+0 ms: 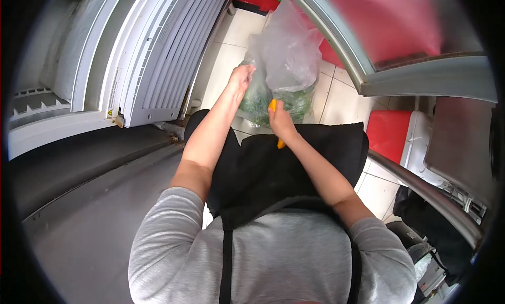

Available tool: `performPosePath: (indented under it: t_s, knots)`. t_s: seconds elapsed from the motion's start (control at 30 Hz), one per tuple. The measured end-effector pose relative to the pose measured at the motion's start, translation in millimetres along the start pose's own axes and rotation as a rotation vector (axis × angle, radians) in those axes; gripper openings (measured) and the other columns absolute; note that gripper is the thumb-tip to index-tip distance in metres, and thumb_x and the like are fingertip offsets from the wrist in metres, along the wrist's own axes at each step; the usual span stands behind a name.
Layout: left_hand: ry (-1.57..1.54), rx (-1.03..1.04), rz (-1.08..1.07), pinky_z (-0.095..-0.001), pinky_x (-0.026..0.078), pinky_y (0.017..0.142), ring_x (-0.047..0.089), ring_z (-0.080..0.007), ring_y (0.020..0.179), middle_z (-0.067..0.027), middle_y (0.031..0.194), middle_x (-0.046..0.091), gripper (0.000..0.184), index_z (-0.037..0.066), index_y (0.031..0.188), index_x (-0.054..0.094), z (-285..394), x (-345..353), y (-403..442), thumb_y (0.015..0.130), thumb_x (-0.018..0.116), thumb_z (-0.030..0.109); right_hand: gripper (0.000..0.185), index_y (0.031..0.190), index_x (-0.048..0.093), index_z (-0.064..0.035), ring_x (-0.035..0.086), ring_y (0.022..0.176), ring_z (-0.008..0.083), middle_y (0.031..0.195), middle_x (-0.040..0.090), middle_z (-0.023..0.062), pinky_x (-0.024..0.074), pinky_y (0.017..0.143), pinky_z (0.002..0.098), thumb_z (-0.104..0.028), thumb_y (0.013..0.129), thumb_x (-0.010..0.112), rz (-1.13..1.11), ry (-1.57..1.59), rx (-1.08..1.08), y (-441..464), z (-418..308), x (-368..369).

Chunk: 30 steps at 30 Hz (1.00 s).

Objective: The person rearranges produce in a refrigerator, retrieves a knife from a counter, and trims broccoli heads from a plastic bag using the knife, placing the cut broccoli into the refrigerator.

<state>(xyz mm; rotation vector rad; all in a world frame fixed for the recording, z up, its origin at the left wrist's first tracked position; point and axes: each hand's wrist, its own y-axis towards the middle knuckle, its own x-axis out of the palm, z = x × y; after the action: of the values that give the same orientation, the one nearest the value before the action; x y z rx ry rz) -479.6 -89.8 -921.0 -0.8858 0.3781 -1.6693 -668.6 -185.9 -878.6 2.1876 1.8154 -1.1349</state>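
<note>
A clear plastic bag (258, 80) with leafy green vegetables (256, 105) inside sits on the floor in front of my knees. My left hand (242, 76) is closed on the upper left part of this bag. Beside it, a second, whitish plastic bag (292, 54) stands over more greens (298, 105). My right hand (283, 121) is wrapped around a long, narrow yellow-orange tool (273, 105), whose ends stick out above and below the fist. It is just in front of the bags; whether the tool touches them I cannot tell.
An open fridge door (173, 51) with a ribbed grey inner panel stands to my left. A metal-framed glass panel (363, 75) crosses the upper right. Near my right side are a red box (390, 135) and a metal rail (428, 191). The floor has pale tiles (342, 101).
</note>
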Motion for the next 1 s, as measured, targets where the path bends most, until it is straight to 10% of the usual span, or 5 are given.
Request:
performPosePath:
  t_s: [0.2,0.43,0.83,1.0]
  knots:
    - [-0.444,-0.131,0.093,-0.0216,0.034,0.037,0.041,-0.0090,0.044,0.0013,0.057,0.046,0.013,0.008,0.077,0.047,18.4,-23.1,4.9,0.087,0.039,0.012,0.032,0.108,0.032,-0.0034,0.053,0.074,0.0462,0.077,0.055,0.0295,0.0418,0.064,0.0507,-0.024,0.086,0.044,-0.159,-0.153,0.051,-46.3,3.5,-20.2]
    - [-0.088,-0.105,-0.006,-0.0233,0.029,0.040,0.038,-0.0082,0.043,0.0034,0.055,0.045,0.019,0.012,0.072,0.048,14.1,-13.1,-19.6,0.088,0.039,0.016,0.042,0.110,0.034,-0.0059,0.054,0.081,0.0429,0.090,0.055,0.0258,0.0446,0.066,0.0466,-0.026,0.080,0.055,0.290,-0.265,-0.298,69.4,-43.6,-31.6]
    - [-0.716,-0.285,0.136,-0.0334,0.035,0.049,0.040,-0.0172,0.049,-0.0046,0.059,0.043,0.022,0.004,0.075,0.044,48.1,-73.2,-1.0,0.084,0.027,0.016,0.045,0.112,0.038,-0.0132,0.056,0.082,0.0391,0.093,0.054,0.0208,0.0456,0.069,0.0458,0.001,0.070,0.048,0.010,-0.705,-0.082,40.8,40.0,-119.1]
    - [-0.722,0.038,0.292,-0.0379,0.042,0.055,0.048,-0.0209,0.057,-0.0088,0.067,0.050,0.027,-0.002,0.083,0.048,113.8,-51.7,3.4,0.082,0.026,0.012,0.047,0.112,0.039,-0.0148,0.054,0.086,0.0393,0.094,0.055,0.0207,0.0440,0.072,0.0462,0.003,0.069,0.047,0.176,-0.675,0.075,21.3,77.8,-181.1]
